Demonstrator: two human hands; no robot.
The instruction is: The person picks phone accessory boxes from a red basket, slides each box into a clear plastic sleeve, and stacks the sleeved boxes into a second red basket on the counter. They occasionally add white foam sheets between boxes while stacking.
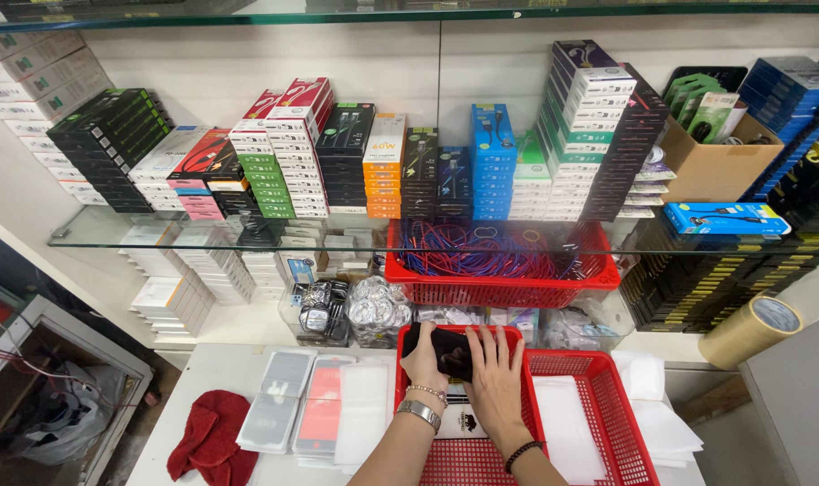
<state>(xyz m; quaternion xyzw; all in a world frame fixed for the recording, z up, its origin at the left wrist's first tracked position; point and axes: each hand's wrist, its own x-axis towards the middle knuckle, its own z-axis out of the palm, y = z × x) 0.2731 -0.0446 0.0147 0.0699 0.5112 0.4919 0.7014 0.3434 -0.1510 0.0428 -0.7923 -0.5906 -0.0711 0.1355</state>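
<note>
A: Start big. What's in front of you?

B: You face a glass shelf (112, 236) stacked with boxed accessories (373, 162), sorted in columns by colour, spines outward, likely so each kind reads at a glance. At the right sits an open cardboard box (715, 166), and lower down a roll of brown tape (753, 328).

A: And below the shelf?

B: 2 red plastic baskets. The far basket (499, 290) is tucked under the glass and holds a tangle of red and blue cables. The near basket (607, 396) rests on the white table (211, 378), right under your arms.

A: Where's the black thing?

B: The black pouch (450, 349) lies at the near basket's far-left end, against the wall. Your left hand (425, 360) curls loosely over its left end. Your right hand (495, 378) lies flat, fingers spread, pressing its right side. Neither hand lifts it; you seem to be steadying it.

A: Anything smaller?

B: Flat clear-wrapped packs (310, 400) lie just left of the basket, and a red cloth (213, 436) is bunched at the table's left edge.
</note>
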